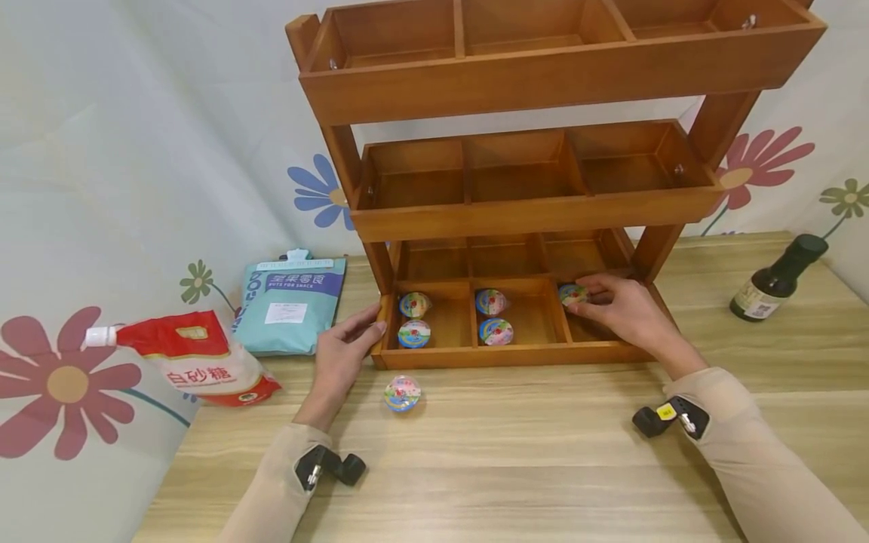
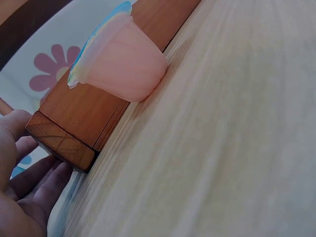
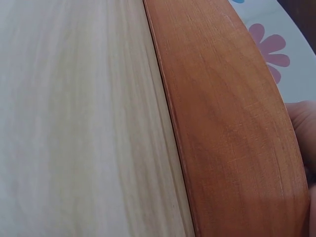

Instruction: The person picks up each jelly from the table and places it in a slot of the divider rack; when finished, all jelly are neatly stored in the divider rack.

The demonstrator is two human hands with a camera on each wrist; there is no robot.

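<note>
In the head view, my right hand (image 1: 627, 309) reaches into the bottom tier's right front compartment and pinches a jelly cup (image 1: 569, 292) with a colourful foil lid. My left hand (image 1: 345, 354) rests against the left front corner of the wooden rack (image 1: 489, 356), its fingers fairly straight. One pink jelly cup (image 1: 403, 394) lies on the table before the rack, seen tilted in the left wrist view as a pink cup (image 2: 126, 59). Two jelly cups (image 1: 415, 333) sit in the left front compartment, two more jelly cups (image 1: 496, 331) in the middle one. The right wrist view mostly hides the right hand (image 3: 305, 131) behind the rack's front board.
Two upper tiers (image 1: 536, 215) with divided compartments overhang the bottom one. To the left lie a teal snack bag (image 1: 292, 309) and a red-and-white sugar pouch (image 1: 204, 362) with a white cap. A dark green bottle (image 1: 777, 279) stands at the right.
</note>
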